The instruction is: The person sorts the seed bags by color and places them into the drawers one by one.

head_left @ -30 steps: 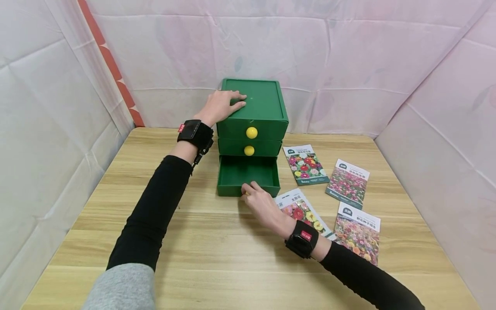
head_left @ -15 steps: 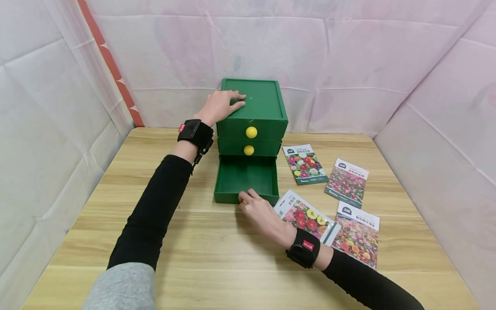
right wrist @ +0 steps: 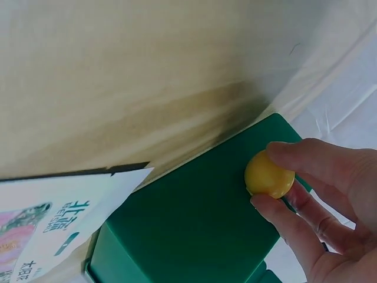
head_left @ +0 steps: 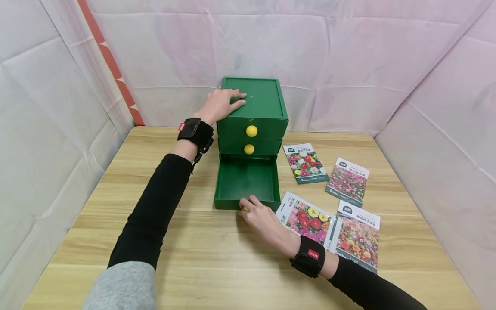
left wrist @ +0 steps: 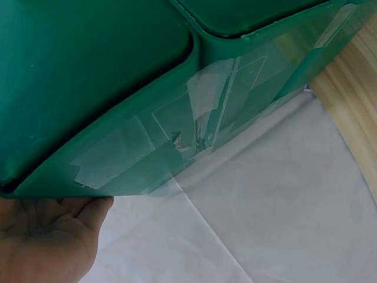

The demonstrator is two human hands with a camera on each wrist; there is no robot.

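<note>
A green three-drawer cabinet (head_left: 253, 112) stands at the back of the wooden table (head_left: 217, 258). Its bottom drawer (head_left: 248, 183) is pulled far out and looks empty. My right hand (head_left: 257, 213) pinches that drawer's yellow knob (right wrist: 268, 175) between thumb and fingers; the head view hides the knob behind the hand. My left hand (head_left: 222, 103) rests flat on the cabinet's top, fingers straight. The left wrist view shows only the cabinet's taped green side (left wrist: 147, 118) and my palm (left wrist: 47, 236). Two yellow knobs (head_left: 251, 131) mark the upper drawers, both pushed in.
Several flower seed packets lie right of the cabinet: one (head_left: 306, 163) beside it, one (head_left: 348, 181) further right, two (head_left: 308, 217) (head_left: 358, 234) near my right wrist. White cloth walls close in on the table's left, back and right.
My right hand has drawn the bottom drawer further out toward me, still on its knob. The left hand has stayed on the cabinet top.
</note>
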